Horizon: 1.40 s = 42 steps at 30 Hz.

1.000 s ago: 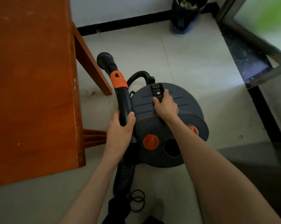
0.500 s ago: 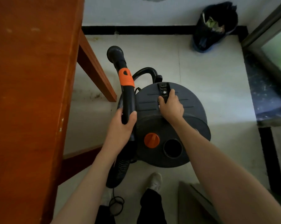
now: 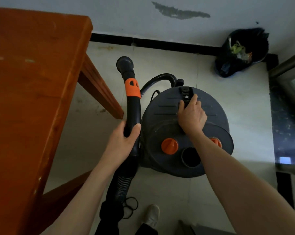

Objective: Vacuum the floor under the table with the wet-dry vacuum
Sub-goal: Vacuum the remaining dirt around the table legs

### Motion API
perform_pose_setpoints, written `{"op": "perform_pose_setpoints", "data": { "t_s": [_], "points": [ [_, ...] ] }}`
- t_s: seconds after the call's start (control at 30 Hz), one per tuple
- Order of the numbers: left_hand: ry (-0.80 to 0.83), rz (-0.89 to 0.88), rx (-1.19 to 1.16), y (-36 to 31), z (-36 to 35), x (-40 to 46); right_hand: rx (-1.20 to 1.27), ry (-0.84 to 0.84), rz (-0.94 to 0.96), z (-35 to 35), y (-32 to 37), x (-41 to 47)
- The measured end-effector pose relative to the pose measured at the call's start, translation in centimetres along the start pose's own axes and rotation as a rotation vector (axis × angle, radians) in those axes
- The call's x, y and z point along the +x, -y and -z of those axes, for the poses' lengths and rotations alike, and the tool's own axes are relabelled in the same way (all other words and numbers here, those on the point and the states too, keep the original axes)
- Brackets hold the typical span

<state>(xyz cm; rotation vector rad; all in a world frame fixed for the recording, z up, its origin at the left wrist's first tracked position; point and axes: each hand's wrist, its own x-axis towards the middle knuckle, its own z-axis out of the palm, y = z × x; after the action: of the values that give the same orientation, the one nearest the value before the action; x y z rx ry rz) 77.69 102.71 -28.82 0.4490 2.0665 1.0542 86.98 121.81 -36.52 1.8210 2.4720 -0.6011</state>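
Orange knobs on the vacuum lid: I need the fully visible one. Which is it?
The orange knob beside the round port, on its table side, shows whole. The other orange knob is half hidden behind the right forearm.

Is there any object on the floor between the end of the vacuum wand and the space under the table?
Nothing visible blocks it. The wand nozzle, held by the left hand, hangs just right of the wooden table leg; only that leg stands beside the route, with bare floor beyond.

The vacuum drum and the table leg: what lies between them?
In the head view, the black wand, gripped by the left hand, between drum and leg.
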Motion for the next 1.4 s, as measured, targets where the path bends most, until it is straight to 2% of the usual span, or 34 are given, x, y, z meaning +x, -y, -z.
{"op": "perform_pose_setpoints", "data": {
  "t_s": [0.33, 0.6, 0.8, 1.07, 1.4],
  "points": [
    [0.052, -0.004, -0.033, -3.0, 0.4, 9.4, 0.016, -0.047, -0.022, 1.7, 1.2, 9.1],
    [-0.064, 0.042, 0.003, -7.5, -1.2, 15.5, 0.03, -0.049, -0.007, 3.6, 2.0, 16.7],
    [-0.157, 0.076, -0.045, -11.6, -3.3, 19.1, 0.058, -0.004, 0.122, 4.2, 3.8, 22.4],
    [-0.279, 0.143, -0.13, -13.3, -3.9, 23.7, -0.032, 0.086, 0.323, 5.2, 7.0, 30.1],
    [-0.377, 0.27, -0.383, -15.9, -2.8, 30.6, -0.108, 0.172, 0.463, 5.9, 10.5, 38.0]
  ]
}}
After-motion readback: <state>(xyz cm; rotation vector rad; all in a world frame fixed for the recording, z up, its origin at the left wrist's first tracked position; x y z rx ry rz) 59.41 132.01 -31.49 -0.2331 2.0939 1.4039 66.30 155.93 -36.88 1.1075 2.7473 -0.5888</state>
